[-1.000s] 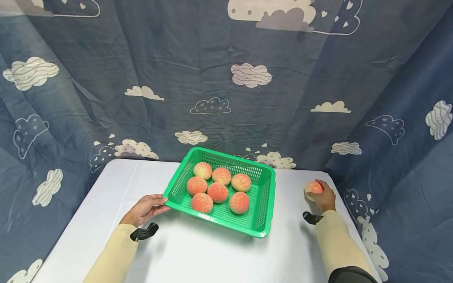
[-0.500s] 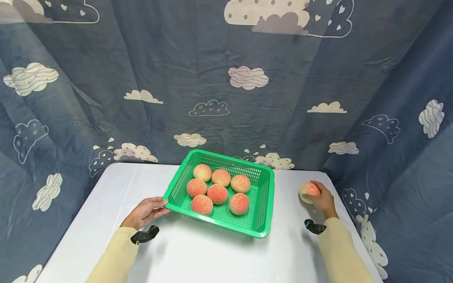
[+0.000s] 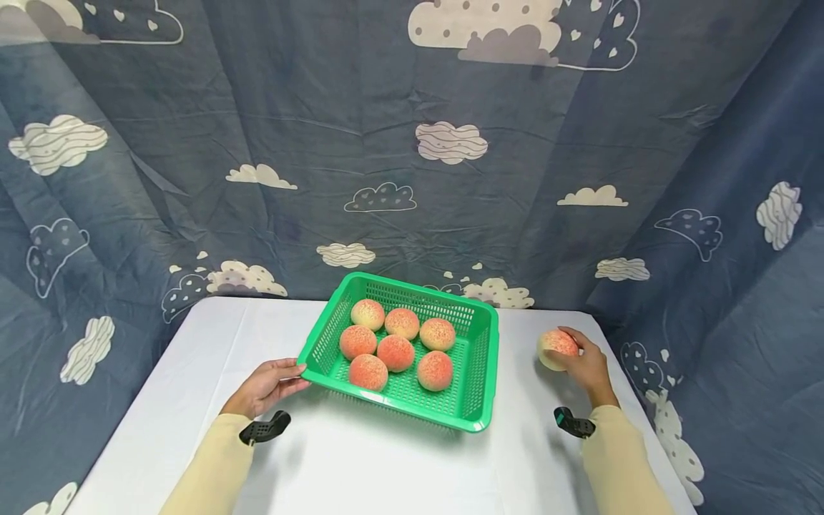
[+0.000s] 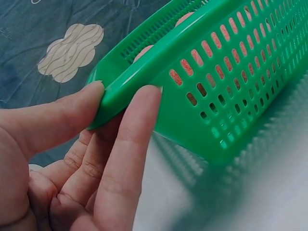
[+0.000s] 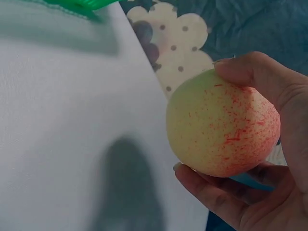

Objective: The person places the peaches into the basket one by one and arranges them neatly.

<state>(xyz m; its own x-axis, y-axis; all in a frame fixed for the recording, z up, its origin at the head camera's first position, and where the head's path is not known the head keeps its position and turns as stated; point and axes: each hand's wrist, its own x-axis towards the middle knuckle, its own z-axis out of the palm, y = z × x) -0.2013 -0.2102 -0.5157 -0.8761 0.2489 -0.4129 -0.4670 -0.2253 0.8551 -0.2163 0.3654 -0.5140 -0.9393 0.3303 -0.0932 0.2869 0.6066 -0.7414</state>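
A green plastic basket (image 3: 476, 400) with slotted walls holds several red-and-yellow peaches (image 3: 395, 353). At its near left corner my left hand (image 3: 267, 386) pinches the rim; in the left wrist view the thumb lies on top of the rim (image 4: 130, 79) and a finger presses the outer wall. Over the table's right side, my right hand (image 3: 589, 363) grips a single peach (image 3: 557, 350). Up close in the right wrist view, that peach (image 5: 221, 127) is pale yellow with red speckles, thumb on top and fingers beneath.
A white cloth covers the table (image 3: 386, 465). Behind it and along both sides hangs a dark blue curtain (image 3: 386, 93) printed with clouds. The basket stands toward the back edge, left of the right hand.
My right hand has moved a little left with the peach, toward the basket. The left hand keeps its hold on the basket's corner, and the basket has stayed in place.
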